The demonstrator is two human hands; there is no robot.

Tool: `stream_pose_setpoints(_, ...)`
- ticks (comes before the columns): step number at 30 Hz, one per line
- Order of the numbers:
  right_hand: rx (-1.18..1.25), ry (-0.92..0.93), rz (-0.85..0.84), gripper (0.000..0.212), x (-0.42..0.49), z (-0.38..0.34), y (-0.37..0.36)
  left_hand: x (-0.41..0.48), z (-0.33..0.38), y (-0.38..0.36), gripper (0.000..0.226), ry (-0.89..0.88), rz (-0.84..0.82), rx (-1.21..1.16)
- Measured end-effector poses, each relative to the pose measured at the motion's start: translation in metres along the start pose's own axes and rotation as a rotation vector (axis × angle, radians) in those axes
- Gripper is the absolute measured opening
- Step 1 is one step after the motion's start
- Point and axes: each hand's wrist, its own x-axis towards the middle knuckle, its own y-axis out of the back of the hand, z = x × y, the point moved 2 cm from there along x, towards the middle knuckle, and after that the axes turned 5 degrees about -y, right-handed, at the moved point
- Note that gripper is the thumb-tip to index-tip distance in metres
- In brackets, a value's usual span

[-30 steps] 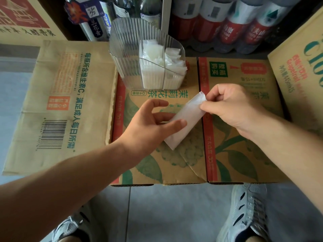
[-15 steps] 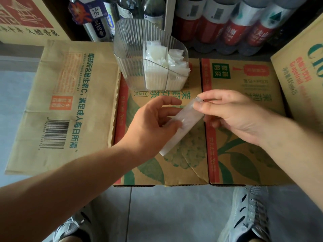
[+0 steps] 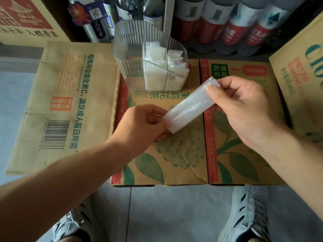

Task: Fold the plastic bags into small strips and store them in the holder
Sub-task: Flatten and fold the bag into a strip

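A translucent white plastic bag folded into a narrow strip is stretched slantwise above the cardboard box. My left hand pinches its lower left end. My right hand pinches its upper right end, thumb on top. Behind them stands a clear ribbed holder with inner dividers. Several folded white bags fill its right compartments, while its left part looks bare.
The holder stands on a printed cardboard box with green leaves. A flattened carton lies at the left and another box at the right. Bottles line the back. My shoes are on the grey floor below.
The strip has been pulled out longer between both hands. My left hand went from open fingers under it to pinching its lower end, and my right hand shifted right with the upper end.
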Motion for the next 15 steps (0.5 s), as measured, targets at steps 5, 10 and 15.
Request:
stream_pose_setpoints(5, -0.217, 0.42, 0.096, 0.005, -0.019, -0.018, 0.006, -0.006, 0.017, 0.005, 0.043, 0.456, -0.207, -0.127)
stream_pose_setpoints(10, -0.514, 0.824, -0.154, 0.015, -0.047, -0.004, -0.021, -0.01, 0.034, -0.008, 0.056, 0.472, -0.515, -0.666)
stream_pose_setpoints(15, -0.598, 0.897, -0.276, 0.015, -0.063, 0.009, -0.032, -0.003, 0.018, -0.011, 0.029, 0.406, -0.314, -0.634)
